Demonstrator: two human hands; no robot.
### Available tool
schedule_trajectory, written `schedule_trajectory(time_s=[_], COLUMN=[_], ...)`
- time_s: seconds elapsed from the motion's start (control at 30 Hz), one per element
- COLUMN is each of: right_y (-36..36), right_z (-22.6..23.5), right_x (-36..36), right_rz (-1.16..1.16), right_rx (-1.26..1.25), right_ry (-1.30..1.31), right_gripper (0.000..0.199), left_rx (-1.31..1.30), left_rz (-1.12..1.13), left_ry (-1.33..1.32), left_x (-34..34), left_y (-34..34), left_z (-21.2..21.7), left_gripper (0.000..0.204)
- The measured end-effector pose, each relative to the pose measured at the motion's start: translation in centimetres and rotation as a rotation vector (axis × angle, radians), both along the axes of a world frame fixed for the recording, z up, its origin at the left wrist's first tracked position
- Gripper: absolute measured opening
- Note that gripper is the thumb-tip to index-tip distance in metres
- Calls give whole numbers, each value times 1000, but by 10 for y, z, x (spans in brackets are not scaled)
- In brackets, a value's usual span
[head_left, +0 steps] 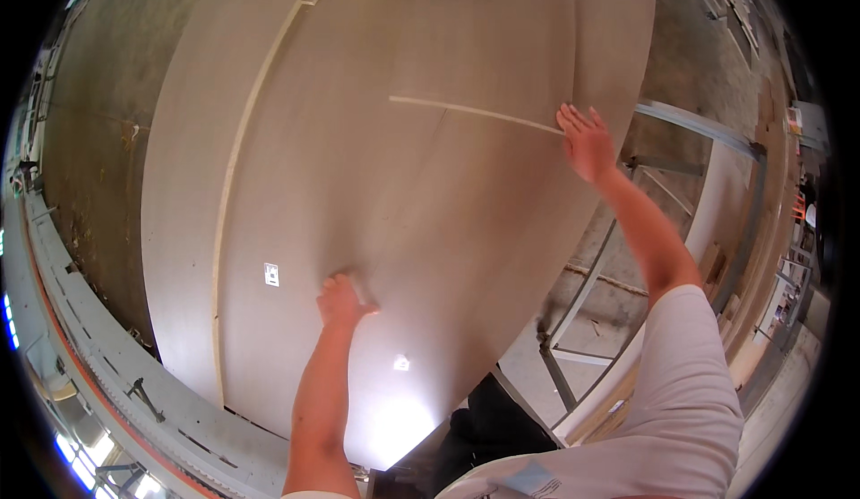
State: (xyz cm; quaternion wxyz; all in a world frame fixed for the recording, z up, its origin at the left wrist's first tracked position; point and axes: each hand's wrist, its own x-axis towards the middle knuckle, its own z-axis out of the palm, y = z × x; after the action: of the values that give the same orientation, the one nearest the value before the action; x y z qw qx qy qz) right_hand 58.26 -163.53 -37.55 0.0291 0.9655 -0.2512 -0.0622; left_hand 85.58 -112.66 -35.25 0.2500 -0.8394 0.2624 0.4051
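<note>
Large grey-brown sheet panels [430, 194] spread out in front of me, with small white labels on them. My left hand [343, 302] presses on the panel's near part, thumb stuck out to the side and nothing held. Farther off to the right, my right hand [589, 143] rests on the panel with its fingers stretched out. Its fingertips are at the right end of a thin pale strip [475, 112] that runs across the panel. Along the left side, a long pale edge [240, 154] curves from the far end toward me.
A grey metal frame [578, 297] with bars stands at the right, beside stacked boards [743, 293]. At the left rim runs a long machine rail [98, 382] with an orange line. Stained concrete floor [98, 141] shows beyond the panels' left side.
</note>
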Motion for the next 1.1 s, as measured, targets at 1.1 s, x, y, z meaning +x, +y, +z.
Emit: schedule_trajectory(time_s=[1.1], right_y=[365], right_z=[120], right_x=[-270], right_rz=[-1037], right_rx=[1246], right_ry=[-671], right_gripper=[36], left_rx=[-831], left_rz=[102], left_ry=[211], left_x=[-228], left_y=[58], left_z=[-15], left_gripper=[78])
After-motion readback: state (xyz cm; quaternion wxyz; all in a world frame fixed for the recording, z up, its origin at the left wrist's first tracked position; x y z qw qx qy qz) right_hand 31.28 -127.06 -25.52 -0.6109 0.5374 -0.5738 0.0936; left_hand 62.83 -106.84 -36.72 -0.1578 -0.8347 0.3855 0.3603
